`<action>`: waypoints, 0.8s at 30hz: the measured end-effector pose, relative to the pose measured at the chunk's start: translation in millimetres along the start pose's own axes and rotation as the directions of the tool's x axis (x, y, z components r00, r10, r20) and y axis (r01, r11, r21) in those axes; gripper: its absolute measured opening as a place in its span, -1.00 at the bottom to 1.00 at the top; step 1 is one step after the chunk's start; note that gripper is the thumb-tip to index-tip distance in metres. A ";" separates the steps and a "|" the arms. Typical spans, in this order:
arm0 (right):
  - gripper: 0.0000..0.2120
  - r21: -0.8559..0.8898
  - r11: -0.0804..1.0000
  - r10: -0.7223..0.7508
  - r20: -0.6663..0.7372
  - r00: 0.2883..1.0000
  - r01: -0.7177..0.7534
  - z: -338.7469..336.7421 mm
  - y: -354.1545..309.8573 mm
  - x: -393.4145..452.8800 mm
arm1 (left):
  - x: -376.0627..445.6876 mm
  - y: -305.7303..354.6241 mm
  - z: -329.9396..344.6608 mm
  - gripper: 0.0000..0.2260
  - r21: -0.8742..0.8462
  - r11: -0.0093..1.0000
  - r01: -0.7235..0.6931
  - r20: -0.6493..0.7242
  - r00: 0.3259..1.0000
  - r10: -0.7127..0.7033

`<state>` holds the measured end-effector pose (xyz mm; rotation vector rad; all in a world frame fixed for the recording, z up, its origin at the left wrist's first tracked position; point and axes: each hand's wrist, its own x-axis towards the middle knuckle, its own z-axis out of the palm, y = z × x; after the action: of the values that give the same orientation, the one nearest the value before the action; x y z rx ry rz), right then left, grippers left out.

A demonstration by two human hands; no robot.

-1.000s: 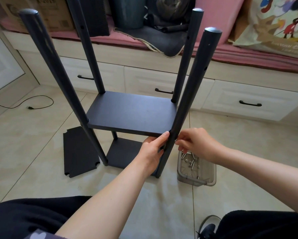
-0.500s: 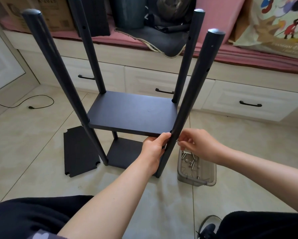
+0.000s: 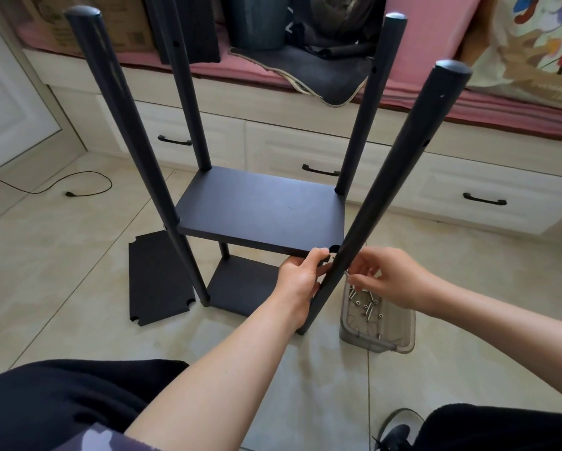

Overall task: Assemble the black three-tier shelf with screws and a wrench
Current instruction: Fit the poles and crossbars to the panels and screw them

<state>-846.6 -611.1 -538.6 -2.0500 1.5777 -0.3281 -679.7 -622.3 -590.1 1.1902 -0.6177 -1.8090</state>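
The black shelf frame stands on the floor with several round poles rising from it. Its middle board sits above the bottom board. My left hand grips the front right corner of the middle board beside the near right pole. My right hand pinches a small silver screw against the right side of that pole, level with the board. A third black board with notched corners lies flat on the tiles at the left.
A clear plastic tray with several loose screws sits on the floor just right of the pole's foot. White drawers under a pink cushioned bench run along the back. A black cable lies at far left. My knees are at the bottom.
The view has shifted slightly closer. My right hand has brought the screw up against the near right pole. My left hand stays on the board's corner.
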 end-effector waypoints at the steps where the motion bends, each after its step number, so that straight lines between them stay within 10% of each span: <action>1: -0.80 -0.005 1.000 0.003 -0.018 1.000 -0.003 0.1 1.6 -0.9 | 0.2 -0.1 -1.1 -0.87 -0.001 1.000 -0.004 0.008 1.000 0.004; 24: -0.47 0.099 0.987 -0.118 -0.114 0.986 0.129 9.4 -1.5 -3.3 | -3.0 -0.1 -9.6 -0.87 -0.021 0.998 -0.054 0.049 0.997 0.055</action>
<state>-841.7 -605.3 -545.2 -2.0830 1.4639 -0.5645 -670.5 -619.2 -592.8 1.1077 -0.6537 -1.7993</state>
